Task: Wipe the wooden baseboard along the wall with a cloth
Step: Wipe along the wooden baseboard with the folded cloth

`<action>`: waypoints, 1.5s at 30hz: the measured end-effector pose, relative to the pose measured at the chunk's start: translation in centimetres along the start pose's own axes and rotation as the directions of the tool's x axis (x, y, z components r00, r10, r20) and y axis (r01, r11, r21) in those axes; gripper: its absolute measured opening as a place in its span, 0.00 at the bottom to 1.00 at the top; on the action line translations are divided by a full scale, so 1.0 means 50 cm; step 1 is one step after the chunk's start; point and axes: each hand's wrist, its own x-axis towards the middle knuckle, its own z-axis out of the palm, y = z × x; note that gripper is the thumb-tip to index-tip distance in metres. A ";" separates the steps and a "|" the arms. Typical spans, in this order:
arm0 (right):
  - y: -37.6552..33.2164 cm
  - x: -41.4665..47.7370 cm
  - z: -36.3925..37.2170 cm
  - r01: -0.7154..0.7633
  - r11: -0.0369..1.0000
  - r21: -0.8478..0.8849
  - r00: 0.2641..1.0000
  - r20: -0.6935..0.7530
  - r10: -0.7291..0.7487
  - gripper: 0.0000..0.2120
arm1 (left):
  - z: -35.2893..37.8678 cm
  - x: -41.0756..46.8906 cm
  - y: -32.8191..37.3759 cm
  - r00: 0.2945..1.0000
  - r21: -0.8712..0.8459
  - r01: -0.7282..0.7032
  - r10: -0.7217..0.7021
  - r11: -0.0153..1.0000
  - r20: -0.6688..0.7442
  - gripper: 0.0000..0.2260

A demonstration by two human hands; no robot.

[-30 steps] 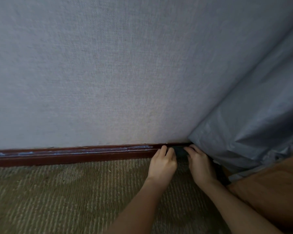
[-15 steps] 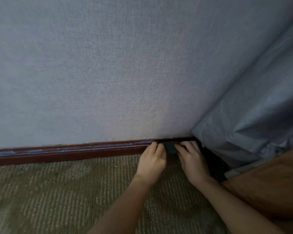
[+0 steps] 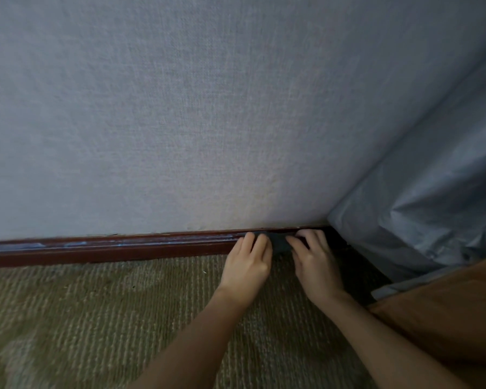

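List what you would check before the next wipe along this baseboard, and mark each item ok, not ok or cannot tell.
1. Dark cloth against the baseboard: ok.
2. Both the left hand and right hand at the cloth: ok.
3. Baseboard leftward free of obstacles: ok.
4. Pale-blue streaks wiped off: not ok.
5. Hanging grey fabric clear of the hands: ok.
6. Firm grip on the cloth: cannot tell.

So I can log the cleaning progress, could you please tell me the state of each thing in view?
Baseboard: pale streaks along its top, left of the hands.
Cloth: dark, pressed against the baseboard between both hands.
Left hand: fingers straight, tips at the cloth's edge.
Right hand: fingers bent onto the cloth; grip unclear.
Grey fabric: draped, creased, reaching the corner.
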 end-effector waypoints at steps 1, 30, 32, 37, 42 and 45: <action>0.000 0.001 0.002 -0.005 1.000 0.004 1.000 -0.013 0.005 0.18 | 0.001 0.002 0.001 1.000 -0.002 0.004 -0.004 1.000 0.003 0.14; -0.067 0.018 0.025 -0.112 0.976 0.185 0.989 -0.071 0.127 0.17 | -0.010 -0.009 -0.056 0.994 -0.014 -0.077 0.076 0.997 -0.081 0.11; -0.062 0.020 0.019 -0.089 0.979 0.183 0.992 -0.072 0.104 0.16 | -0.004 -0.008 -0.052 0.994 -0.009 -0.081 0.080 0.997 -0.080 0.11; -0.061 0.018 0.017 -0.067 0.985 0.160 0.995 -0.060 0.077 0.15 | 0.005 -0.015 -0.049 0.995 -0.002 -0.086 0.085 0.996 -0.056 0.11; -0.048 0.016 0.002 0.022 0.991 0.135 1.000 -0.006 -0.022 0.12 | -0.017 -0.019 -0.055 0.996 -0.006 -0.092 0.092 0.996 -0.018 0.13; -0.041 0.018 0.002 0.049 0.989 0.139 0.999 0.001 -0.049 0.12 | -0.022 -0.019 -0.047 0.999 -0.007 -0.046 0.046 0.999 0.001 0.14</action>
